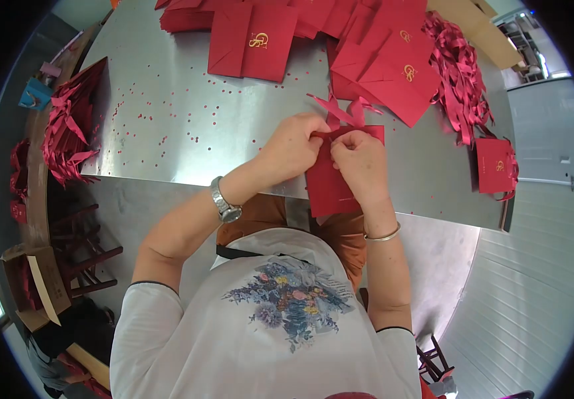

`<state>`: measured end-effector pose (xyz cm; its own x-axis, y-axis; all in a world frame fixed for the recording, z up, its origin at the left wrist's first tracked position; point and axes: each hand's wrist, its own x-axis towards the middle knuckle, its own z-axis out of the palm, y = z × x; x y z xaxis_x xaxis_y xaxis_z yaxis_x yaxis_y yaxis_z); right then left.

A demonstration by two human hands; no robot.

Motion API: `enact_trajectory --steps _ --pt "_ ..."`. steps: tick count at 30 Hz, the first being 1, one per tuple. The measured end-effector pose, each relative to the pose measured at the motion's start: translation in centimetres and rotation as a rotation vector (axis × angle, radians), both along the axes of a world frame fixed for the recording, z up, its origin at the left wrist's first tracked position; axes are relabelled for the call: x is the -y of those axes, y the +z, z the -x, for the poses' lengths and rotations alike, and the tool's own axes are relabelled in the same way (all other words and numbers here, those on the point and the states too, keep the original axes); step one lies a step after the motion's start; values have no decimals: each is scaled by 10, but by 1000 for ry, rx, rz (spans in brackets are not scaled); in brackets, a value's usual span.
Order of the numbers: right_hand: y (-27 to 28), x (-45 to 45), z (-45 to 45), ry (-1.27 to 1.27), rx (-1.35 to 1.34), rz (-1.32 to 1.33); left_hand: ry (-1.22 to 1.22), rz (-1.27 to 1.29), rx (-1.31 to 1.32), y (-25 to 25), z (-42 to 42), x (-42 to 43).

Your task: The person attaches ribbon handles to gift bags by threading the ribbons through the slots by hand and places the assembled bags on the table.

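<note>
A red paper bag point(332, 189) lies over the table's near edge in front of me, with a red ribbon point(355, 112) looping up at its top. My left hand point(293, 147), with a watch on the wrist, is closed and pinches the bag's upper left edge. My right hand point(363, 163), with a bangle, is closed in a pinch over the upper middle of the bag, beside the ribbon. Its fingertips hide what lies between them. Just beyond are flat red bags with gold lettering point(400, 73), fanned in a pile.
Another flat red bag point(252, 41) lies on the metal table point(167, 156) near more stacks. Loose ribbons point(459, 73) are heaped at the right, above a finished-looking bag point(496, 165). Ribboned bags point(71, 126) stand at the left edge. Small red paper dots are scattered about. A cardboard box point(37, 286) stands lower left.
</note>
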<state>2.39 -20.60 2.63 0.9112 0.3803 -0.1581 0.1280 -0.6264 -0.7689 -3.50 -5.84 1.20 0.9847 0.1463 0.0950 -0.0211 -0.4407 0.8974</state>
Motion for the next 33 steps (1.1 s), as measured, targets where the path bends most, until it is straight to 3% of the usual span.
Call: enact_trajectory --steps 4,8,10,11,14,16,17,21,26,28,30,32,33 --pt "13 -9 5 56 194 180 37 -170 171 -10 0 9" --pt "8 -2 -7 88 112 86 -10 -252 225 -7 2 8" --pt "21 1 -10 65 -302 -48 -58 -312 289 -2 5 10" --pt "22 0 -11 63 -300 -49 -60 -313 291 -4 3 9" --pt "20 -6 -5 78 -62 86 -48 -252 417 -9 1 9" --pt "20 -9 2 106 274 232 -64 -302 416 -9 5 10" --pt "14 -7 0 100 283 163 -63 -303 417 -9 5 8" --pt "10 -1 11 -72 150 -82 -30 -212 325 -2 10 5" --pt "1 6 10 99 203 -181 -94 -118 270 -1 11 -6" --pt "0 9 9 133 207 -232 -78 211 205 4 9 -14" --pt "2 11 12 140 133 -183 -56 88 323 14 0 -20" --pt "-1 10 10 142 149 -172 -197 -264 133 26 -8 -26" --pt "-2 9 10 139 165 -165 -189 -264 132 26 -12 -28"
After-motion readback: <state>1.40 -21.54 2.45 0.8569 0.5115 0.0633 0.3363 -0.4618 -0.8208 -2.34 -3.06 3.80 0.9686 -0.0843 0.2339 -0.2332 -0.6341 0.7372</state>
